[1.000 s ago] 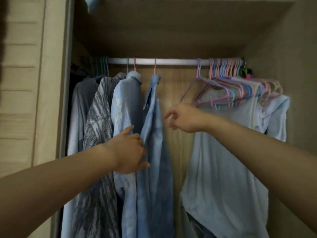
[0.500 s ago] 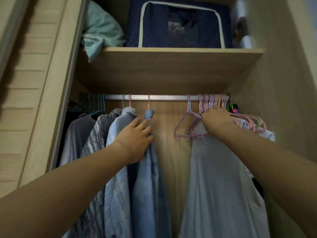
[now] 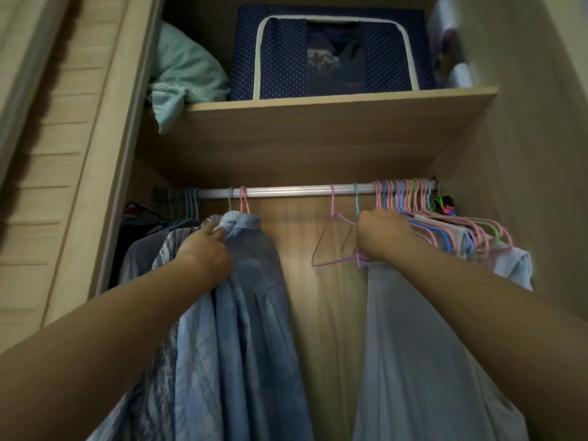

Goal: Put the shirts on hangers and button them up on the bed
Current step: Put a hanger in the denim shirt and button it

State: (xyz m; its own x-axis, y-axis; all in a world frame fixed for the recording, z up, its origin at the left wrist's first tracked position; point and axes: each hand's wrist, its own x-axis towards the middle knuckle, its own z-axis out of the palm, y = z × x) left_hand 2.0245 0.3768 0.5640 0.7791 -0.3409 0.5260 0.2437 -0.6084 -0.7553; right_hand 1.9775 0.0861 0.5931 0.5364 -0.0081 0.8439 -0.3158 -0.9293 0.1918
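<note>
Reaching up into the wardrobe, the person has the left hand (image 3: 205, 253) at the collar of a blue denim shirt (image 3: 254, 281) that hangs on a pink hanger (image 3: 243, 198) from the clothes rail (image 3: 286, 190), its fingers curled into the fabric just beside the collar of the paler blue shirt (image 3: 197, 345) next to it. The right hand (image 3: 380, 238) is closed round the lower part of the empty hangers, a lilac hanger (image 3: 331, 240) and a light blue hanger (image 3: 356, 198), near the packed bunch of spare hangers (image 3: 410, 198) at the rail's right end; which wires the fingers actually hold cannot be told, since the hand covers them. A pale grey garment (image 3: 413, 345) hangs directly under that hand. The likeliest trouble is tangling: thin wire hangers crowded so tightly tend to hook one another, so pulling one may drag neighbours off the rail or snag the grey garment. On the left, a tug on the cloth rather than the hook could slide the denim shirt off its hanger or pull the pale shirt along with it. The overhead shelf (image 3: 318, 122) sits close above the rail, leaving little room to lift a hook clear.
</note>
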